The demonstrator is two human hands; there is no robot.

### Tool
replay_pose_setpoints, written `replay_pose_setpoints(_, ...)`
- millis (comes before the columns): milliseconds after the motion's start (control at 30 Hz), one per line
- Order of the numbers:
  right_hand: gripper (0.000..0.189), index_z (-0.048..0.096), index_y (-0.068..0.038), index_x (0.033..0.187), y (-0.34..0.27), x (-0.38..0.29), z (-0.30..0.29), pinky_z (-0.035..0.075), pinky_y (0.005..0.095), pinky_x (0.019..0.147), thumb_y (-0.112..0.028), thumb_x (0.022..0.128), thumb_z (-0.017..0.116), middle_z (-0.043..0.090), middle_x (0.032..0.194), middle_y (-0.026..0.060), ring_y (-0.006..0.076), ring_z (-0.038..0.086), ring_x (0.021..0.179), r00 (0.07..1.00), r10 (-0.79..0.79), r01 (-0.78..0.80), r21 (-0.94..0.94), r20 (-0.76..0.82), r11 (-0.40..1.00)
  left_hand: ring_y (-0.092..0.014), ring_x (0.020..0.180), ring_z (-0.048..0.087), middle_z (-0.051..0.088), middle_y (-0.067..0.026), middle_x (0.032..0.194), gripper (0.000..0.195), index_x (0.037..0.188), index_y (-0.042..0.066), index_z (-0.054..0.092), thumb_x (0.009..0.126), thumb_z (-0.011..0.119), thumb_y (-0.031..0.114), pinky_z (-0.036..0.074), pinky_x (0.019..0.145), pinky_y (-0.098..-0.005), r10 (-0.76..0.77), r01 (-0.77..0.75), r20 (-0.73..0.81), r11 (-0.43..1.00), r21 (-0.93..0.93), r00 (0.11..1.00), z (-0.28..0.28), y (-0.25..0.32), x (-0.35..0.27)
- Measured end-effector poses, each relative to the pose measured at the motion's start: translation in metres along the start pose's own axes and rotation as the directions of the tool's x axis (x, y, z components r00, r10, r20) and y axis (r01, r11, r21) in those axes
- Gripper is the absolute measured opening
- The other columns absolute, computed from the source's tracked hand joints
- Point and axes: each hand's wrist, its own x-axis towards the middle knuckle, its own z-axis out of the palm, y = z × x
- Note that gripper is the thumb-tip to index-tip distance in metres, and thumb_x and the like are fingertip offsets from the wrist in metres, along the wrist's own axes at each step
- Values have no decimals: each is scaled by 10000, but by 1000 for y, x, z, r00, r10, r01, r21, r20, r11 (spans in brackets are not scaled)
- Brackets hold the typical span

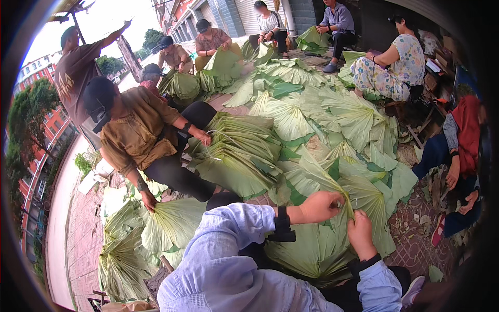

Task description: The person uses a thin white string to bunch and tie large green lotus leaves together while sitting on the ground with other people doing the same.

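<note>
My left hand, with a black band at its wrist, pinches the gathered middle of a large green lotus leaf. Just to the right and lower, my right hand grips the same leaf near its gathered centre, thumb on top. A thin pale strand shows between the two hands; what it is I cannot tell. The leaf spreads out to both sides of my hands. Below them, over my lap, lie more folded lotus leaves, creased toward a point near my knees.
A broad heap of lotus leaves covers the brick paving ahead. At left, a person holds a thick strung bundle of leaves and touches another leaf. Several people sit around the heap. Wooden scraps lie at right.
</note>
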Motion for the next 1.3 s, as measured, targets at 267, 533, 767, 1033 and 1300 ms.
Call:
replay_pose_setpoints(267, 210, 578, 76, 982, -4, -7, -3, 471, 425, 789, -17, 795, 557, 589, 952, 245, 431, 574, 898, 981, -184, 176, 122, 60, 977, -355, 850, 614, 656, -153, 901, 288, 1014, 102, 651, 770, 683, 251, 489, 751, -416, 356, -315, -20, 851, 421, 934, -30, -22, -4)
replay_pose_setpoints(533, 200, 613, 46, 973, 5, 3, -16, 471, 439, 770, -74, 816, 581, 605, 928, 222, 408, 589, 866, 990, -134, 137, 124, -35, 983, -383, 939, 595, 637, -211, 1030, 386, 1174, 52, 596, 856, 613, 271, 472, 838, -429, 205, -226, 108, 942, 249, 973, -27, -23, 15)
replay_pose_setpoints(767, 272, 602, 91, 1013, 26, 15, -28, 468, 421, 826, -85, 809, 638, 616, 986, 246, 394, 600, 925, 991, 53, -51, 16, -123, 999, -343, 1091, 570, 601, -235, 1142, 410, 1232, -8, 534, 903, 593, 230, 440, 928, -375, 410, -413, -119, 911, 0, 904, -31, -35, 38)
replay_pose_setpoints(1033, 341, 631, 50, 1043, 40, -1, -34, 505, 443, 748, -91, 734, 660, 644, 910, 237, 413, 629, 814, 982, 185, -187, -87, -21, 979, -221, 906, 635, 678, -141, 1022, 406, 1227, -53, 537, 854, 585, 98, 480, 829, -325, 120, -221, -562, 969, -114, 818, -89, -23, 43)
replay_pose_setpoints(1300, 235, 627, -10, 1059, 46, -17, -11, 516, 305, 585, 2, 861, 501, 643, 724, 109, 167, 639, 633, 991, -62, 51, 91, 122, 995, -179, 917, 629, 646, -99, 1038, 362, 1209, -55, 547, 891, 621, 101, 519, 749, -303, -55, -294, -388, 557, -777, 920, -98, -54, 64)
